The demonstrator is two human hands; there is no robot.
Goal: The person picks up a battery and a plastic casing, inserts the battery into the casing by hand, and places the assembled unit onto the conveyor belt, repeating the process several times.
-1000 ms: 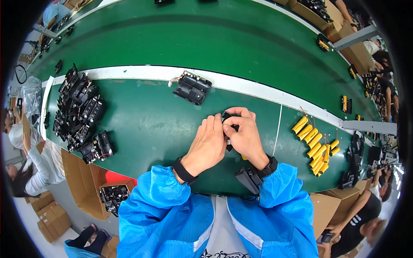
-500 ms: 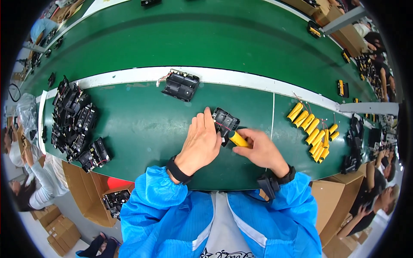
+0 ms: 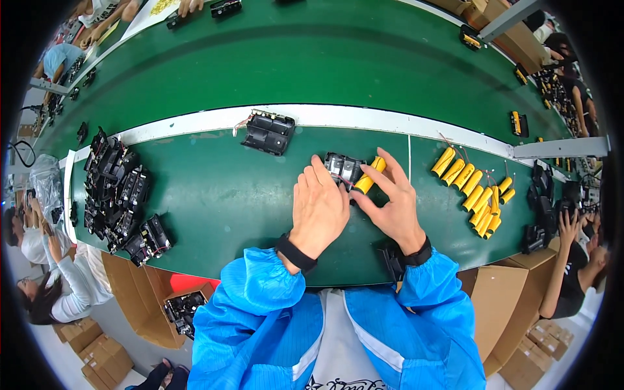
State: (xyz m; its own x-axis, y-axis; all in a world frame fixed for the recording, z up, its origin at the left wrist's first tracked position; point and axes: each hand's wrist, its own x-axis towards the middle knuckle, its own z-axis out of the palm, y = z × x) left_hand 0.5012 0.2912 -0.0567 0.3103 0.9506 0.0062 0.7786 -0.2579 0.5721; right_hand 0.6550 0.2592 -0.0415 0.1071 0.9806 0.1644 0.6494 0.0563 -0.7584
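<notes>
Over the near middle of the green bench, my left hand (image 3: pixel 320 211) grips the near-left side of a small black plastic housing (image 3: pixel 344 167), its fingers close together and the thumb side hidden. Two silvery-grey patches and a thin red wire show inside this housing. At its right edge, a yellow cylindrical battery (image 3: pixel 371 174) stands slanted between the thumb and fingers of my right hand (image 3: pixel 398 211). The battery touches or nearly touches the housing; which one I cannot tell. Further back, another black housing (image 3: pixel 269 133) with thin wires lies against the white strip.
A heap of black housings (image 3: pixel 116 188) covers the bench's left end. Several yellow batteries (image 3: pixel 471 185) with wires lie to the right. Beyond the white strip (image 3: pixel 364 117) runs a green surface with scattered housings. Cardboard boxes (image 3: pixel 497 305) flank me; other people work around.
My right hand has brought the battery up and rightward, turning it upright beside the housing. My left hand has shifted slightly right, and the housing has turned squarer to me.
</notes>
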